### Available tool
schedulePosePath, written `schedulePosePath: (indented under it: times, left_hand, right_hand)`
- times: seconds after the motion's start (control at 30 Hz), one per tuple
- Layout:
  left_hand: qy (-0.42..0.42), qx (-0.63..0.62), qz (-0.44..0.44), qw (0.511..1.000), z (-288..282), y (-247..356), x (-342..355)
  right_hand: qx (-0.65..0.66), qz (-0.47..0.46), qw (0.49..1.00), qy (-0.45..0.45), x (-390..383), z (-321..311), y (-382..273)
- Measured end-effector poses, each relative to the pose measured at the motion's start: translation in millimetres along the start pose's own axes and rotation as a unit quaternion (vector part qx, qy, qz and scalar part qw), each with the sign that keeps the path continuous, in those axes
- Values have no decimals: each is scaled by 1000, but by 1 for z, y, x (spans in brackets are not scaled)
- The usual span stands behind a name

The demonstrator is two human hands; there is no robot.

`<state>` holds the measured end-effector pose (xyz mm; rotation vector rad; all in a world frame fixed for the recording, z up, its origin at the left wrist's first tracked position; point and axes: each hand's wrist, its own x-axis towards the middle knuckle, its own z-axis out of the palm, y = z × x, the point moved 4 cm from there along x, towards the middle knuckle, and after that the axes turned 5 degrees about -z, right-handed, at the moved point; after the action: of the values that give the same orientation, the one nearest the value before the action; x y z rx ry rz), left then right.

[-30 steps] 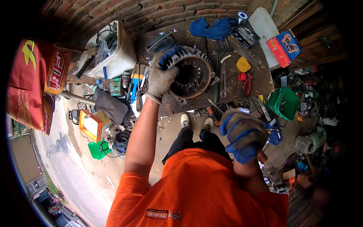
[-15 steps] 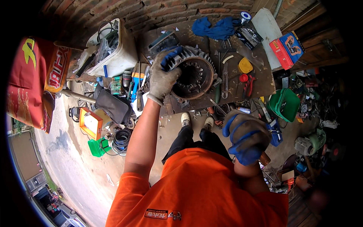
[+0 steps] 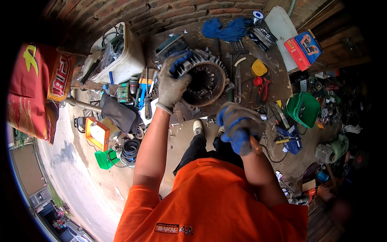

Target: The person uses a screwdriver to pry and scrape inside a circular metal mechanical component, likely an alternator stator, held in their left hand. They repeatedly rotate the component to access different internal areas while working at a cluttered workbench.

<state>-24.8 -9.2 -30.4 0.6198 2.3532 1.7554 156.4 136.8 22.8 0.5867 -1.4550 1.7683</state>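
Note:
A finned, round metal motor housing (image 3: 206,82) stands on the workbench with its dark, dirty bore facing up. My left hand (image 3: 171,84), in a grey glove with blue on it, closes over the housing's left rim; the thumb reaches in at the opening. My right hand (image 3: 240,127), gloved alike, is in the air off the bench's near edge. Its fingers wrap round a tool with a brown wooden handle (image 3: 255,145), whose end sticks out toward me. The tool's working end is hidden or blurred.
On the workbench (image 3: 278,90) lie a blue cloth (image 3: 223,29), a yellow tape measure (image 3: 259,67), red-handled pliers (image 3: 264,89) and a wrench (image 3: 238,84). A white bin (image 3: 133,60) stands left. Green crate (image 3: 303,109) and clutter lie right; a coiled cable (image 3: 130,152) lies lower left.
My right hand has moved left and slightly upward in the picture, nearer the housing, with the wooden-handled tool in it. My left hand stays on the housing's rim.

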Motion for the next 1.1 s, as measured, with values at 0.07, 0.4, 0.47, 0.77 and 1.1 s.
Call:
schedulePosePath:
  times: [0.07,0.4,0.47,0.77,1.1]
  left_hand:
    - [1,-2,4,1000,2,2,-2]
    - [2,-16,-22,1000,3,-4,-6]
    - [7,10,-12,1000,4,-1,-11]
    - [27,146,36,988,10,11,-30]
    - [9,80,36,996,10,5,-27]
  right_hand:
    - [-22,-9,1000,-20,1,4,13]
    - [-16,-15,1000,-18,-4,1,-21]
    - [-35,-16,999,-12,-1,5,-16]
    - [-35,3,999,-30,-9,6,-7]
    - [-27,-19,998,-60,-10,-3,-30]
